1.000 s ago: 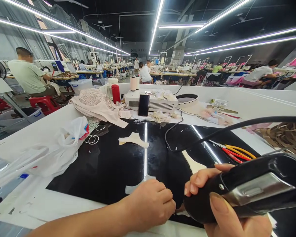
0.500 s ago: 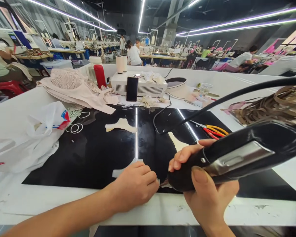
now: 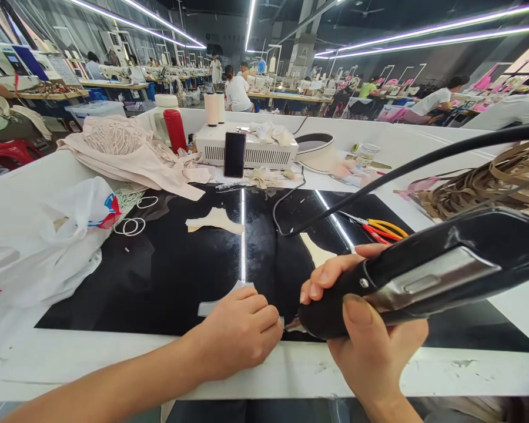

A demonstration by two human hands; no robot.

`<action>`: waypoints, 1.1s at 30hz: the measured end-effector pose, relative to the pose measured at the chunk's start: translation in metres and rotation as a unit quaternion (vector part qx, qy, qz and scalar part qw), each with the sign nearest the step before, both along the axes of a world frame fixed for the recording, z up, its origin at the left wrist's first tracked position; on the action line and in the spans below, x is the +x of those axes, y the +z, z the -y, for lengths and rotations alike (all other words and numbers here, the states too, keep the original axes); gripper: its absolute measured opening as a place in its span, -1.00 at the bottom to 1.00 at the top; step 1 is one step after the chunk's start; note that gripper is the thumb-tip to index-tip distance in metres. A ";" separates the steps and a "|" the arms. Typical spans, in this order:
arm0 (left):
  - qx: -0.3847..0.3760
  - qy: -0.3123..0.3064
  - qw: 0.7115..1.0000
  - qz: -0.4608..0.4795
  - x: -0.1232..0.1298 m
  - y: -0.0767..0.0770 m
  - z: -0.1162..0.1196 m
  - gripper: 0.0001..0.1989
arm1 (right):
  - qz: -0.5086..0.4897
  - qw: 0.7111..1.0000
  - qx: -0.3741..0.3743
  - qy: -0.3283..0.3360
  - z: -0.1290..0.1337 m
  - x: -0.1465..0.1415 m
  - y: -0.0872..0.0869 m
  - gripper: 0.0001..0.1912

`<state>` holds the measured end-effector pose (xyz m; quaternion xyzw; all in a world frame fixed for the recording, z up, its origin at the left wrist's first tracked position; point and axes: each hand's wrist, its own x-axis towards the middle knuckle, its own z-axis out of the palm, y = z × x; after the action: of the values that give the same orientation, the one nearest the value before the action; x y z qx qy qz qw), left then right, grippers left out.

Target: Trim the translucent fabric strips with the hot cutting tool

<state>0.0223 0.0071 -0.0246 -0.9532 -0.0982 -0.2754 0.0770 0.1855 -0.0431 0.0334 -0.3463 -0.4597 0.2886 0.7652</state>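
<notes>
A corded black-and-silver handheld tool (image 3: 441, 285) is gripped by right fingers (image 3: 331, 271); left fingers (image 3: 264, 318) are curled, any pinch hidden from view.

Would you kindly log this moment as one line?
left hand: over grey piece; right hand: gripping black tool; black sheet: cream pieces

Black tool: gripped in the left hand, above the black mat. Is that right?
Wrong hand: the head view shows the black tool gripped in the right hand, above the black mat. The left hand is apart from it.
</notes>
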 end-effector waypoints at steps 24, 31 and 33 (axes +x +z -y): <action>0.003 0.001 1.000 0.005 0.001 -0.002 0.004 -0.85 | -0.011 0.999 0.003 -0.035 -0.007 0.001 0.005 -0.61; 0.011 0.005 1.000 0.008 -0.001 -0.003 0.004 -0.86 | -0.021 0.999 -0.009 -0.035 -0.012 -0.001 0.005 -0.59; 0.012 0.008 1.000 0.004 -0.001 -0.004 0.004 -0.86 | -0.025 0.999 -0.005 -0.033 -0.013 -0.001 0.005 -0.59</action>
<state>0.0209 0.0034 -0.0284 -0.9503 -0.1023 -0.2799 0.0905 0.1842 -0.0304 0.0383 -0.3580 -0.4276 0.2743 0.7835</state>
